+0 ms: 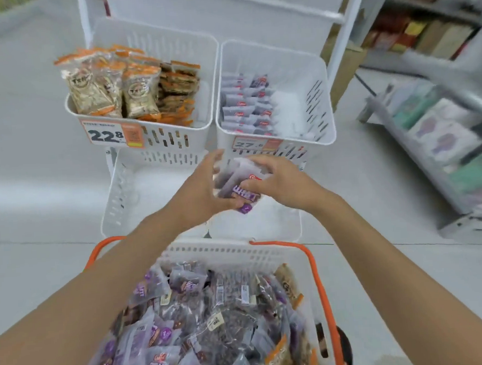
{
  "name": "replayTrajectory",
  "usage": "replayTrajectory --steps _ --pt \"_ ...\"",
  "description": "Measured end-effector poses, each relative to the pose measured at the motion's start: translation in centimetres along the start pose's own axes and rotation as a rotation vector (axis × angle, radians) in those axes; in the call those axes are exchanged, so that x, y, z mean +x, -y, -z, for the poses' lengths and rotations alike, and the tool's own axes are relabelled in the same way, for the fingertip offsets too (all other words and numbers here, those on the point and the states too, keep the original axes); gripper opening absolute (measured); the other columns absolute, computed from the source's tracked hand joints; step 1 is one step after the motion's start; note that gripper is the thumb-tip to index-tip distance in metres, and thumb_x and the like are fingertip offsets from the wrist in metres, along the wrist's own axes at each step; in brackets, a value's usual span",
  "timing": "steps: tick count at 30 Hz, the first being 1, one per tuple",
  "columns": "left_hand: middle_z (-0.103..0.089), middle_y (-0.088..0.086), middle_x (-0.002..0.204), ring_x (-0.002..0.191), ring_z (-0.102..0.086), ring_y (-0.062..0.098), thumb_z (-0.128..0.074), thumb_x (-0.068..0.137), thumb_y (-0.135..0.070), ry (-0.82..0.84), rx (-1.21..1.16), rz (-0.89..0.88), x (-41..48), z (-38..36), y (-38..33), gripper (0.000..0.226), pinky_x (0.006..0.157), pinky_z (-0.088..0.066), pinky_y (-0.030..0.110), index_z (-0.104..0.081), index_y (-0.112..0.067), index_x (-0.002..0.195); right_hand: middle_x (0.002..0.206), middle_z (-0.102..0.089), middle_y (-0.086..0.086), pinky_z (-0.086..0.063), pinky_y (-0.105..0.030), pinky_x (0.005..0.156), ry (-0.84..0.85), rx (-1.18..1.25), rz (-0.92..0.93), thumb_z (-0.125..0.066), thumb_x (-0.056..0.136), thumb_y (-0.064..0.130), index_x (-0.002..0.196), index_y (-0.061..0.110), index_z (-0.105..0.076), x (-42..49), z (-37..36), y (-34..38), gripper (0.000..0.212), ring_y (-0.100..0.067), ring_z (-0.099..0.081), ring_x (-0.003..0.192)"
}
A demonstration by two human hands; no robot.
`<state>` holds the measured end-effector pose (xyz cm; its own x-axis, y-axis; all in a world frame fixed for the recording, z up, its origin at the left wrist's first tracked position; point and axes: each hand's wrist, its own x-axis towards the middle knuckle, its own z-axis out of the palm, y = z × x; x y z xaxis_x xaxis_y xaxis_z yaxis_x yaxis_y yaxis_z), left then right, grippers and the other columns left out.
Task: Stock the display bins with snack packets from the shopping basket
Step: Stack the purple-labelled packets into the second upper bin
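Note:
My left hand (pixel 203 190) and my right hand (pixel 279 180) both hold a small stack of purple snack packets (pixel 239 195) between them, just in front of the right display bin (pixel 319 115). That white bin has a row of the same purple packets (pixel 246 105) on its left side. The left display bin (pixel 205 119) is filled with orange-edged snack packets (pixel 126 87). Below my arms, the white shopping basket (pixel 227 253) with orange handles is heaped with several purple packets (pixel 186 321) and a few orange-edged ones.
Two lower white bins (pixel 117 201) sit under the display bins on a white rack (pixel 348 20). Price tags (pixel 112 133) hang on the bin fronts. Shelves of goods (pixel 440 130) stand to the right. Grey floor lies on the left.

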<state>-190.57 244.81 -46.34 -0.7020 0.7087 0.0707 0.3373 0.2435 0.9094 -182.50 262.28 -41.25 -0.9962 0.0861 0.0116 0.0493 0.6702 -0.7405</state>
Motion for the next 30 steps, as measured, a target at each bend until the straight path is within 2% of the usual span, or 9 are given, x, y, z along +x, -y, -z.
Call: replayTrajectory --steps 3,6,10,13,15,17,23,27,30 --pt "-0.028 -0.007 0.154 0.141 -0.026 0.01 -0.087 0.067 -0.043 -0.092 0.341 -0.209 6.1 1.4 -3.5 0.11 0.112 -0.022 0.024 -0.022 -0.02 0.153 0.12 -0.063 0.002 -0.046 -0.029 0.092 -0.315 -0.012 0.018 -0.072 0.087 0.024 0.126 0.019 -0.059 1.7 6.7 -0.1 0.042 -0.016 -0.059 0.106" --pt "-0.017 0.002 0.163 0.151 -0.011 0.022 -0.07 0.07 -0.068 -0.066 0.765 -0.207 11.6 2.3 -4.4 0.11 0.121 -0.009 0.048 -0.017 -0.022 0.155 0.121 -0.056 -0.002 -0.042 -0.025 0.09 -0.496 -0.142 0.016 -0.068 0.09 0.019 0.127 0.017 -0.055 3.9 12.6 -0.8 0.039 -0.014 -0.053 0.106" --pt "0.001 0.001 0.165 0.152 0.007 0.022 -0.043 0.073 -0.084 0.067 1.042 -0.097 15.3 2.3 -2.9 0.111 0.119 0.005 0.057 -0.004 -0.023 0.157 0.115 -0.054 -0.008 -0.039 -0.03 0.077 -0.268 -0.516 -0.08 -0.067 0.086 0.012 0.124 0.015 -0.055 8.3 15.0 -4.1 0.041 -0.023 -0.054 0.102" --pt "-0.005 0.004 0.165 0.152 0.004 0.022 -0.032 0.076 -0.085 0.004 1.153 -0.11 15.8 1.8 -1.5 0.108 0.119 0.005 0.057 -0.007 -0.018 0.156 0.123 -0.053 -0.004 -0.045 -0.032 0.087 0.087 -0.595 -0.249 -0.07 0.087 0.03 0.131 0.021 -0.049 10.7 14.5 -7.1 0.05 -0.027 -0.055 0.109" --pt "-0.008 0.004 0.165 0.152 0.002 0.021 -0.031 0.078 -0.085 -0.03 1.167 -0.143 15.7 1.7 -1.1 0.106 0.119 0.007 0.056 -0.009 -0.017 0.156 0.132 -0.046 0.005 -0.042 -0.035 0.102 0.214 -0.443 -0.373 -0.065 0.087 0.053 0.138 0.028 -0.043 11.2 14.5 -7.7 0.06 -0.021 -0.051 0.118" --pt "-0.011 0.004 0.165 0.152 0.0 0.02 -0.031 0.079 -0.084 -0.039 1.153 -0.159 15.7 1.9 -1.0 0.104 0.119 0.007 0.055 -0.011 -0.017 0.156 0.139 -0.045 0.003 -0.039 -0.037 0.106 0.212 -0.376 -0.395 -0.056 0.091 0.057 0.137 0.029 -0.044 11.5 14.2 -8.6 0.055 -0.022 -0.048 0.122" --pt "-0.026 0.0 0.16 0.15 -0.013 0.017 -0.05 0.08 -0.075 -0.05 0.977 -0.194 15.1 2.1 -1.4 0.093 0.121 0.006 0.052 -0.026 -0.022 0.152 0.137 -0.046 -0.003 -0.039 -0.031 0.092 0.096 -0.251 -0.395 -0.058 0.092 0.051 0.132 0.026 -0.047 11.3 12.3 -10.3 0.048 -0.025 -0.05 0.12" --pt "-0.049 -0.002 0.143 0.137 -0.037 0.019 -0.067 0.082 -0.058 -0.184 0.757 -0.283 12.5 2.2 -1.8 0.069 0.118 -0.013 0.041 -0.048 -0.025 0.14 0.14 -0.046 -0.007 -0.028 -0.021 0.102 -0.292 -0.319 -0.174 -0.068 0.089 0.03 0.13 0.019 -0.055 9.1 10.2 -8.0 0.044 -0.022 -0.039 0.132" --pt "-0.062 -0.001 0.124 0.118 -0.052 0.023 -0.074 0.083 -0.043 -0.24 0.668 -0.347 8.2 1.7 -1.3 0.049 0.101 -0.033 0.036 -0.062 -0.021 0.125 0.128 -0.053 -0.006 -0.029 -0.011 0.099 -0.456 -0.264 0.059 -0.067 0.085 0.012 0.121 0.014 -0.061 5.6 4.9 -4.6 0.036 -0.017 -0.047 0.12"
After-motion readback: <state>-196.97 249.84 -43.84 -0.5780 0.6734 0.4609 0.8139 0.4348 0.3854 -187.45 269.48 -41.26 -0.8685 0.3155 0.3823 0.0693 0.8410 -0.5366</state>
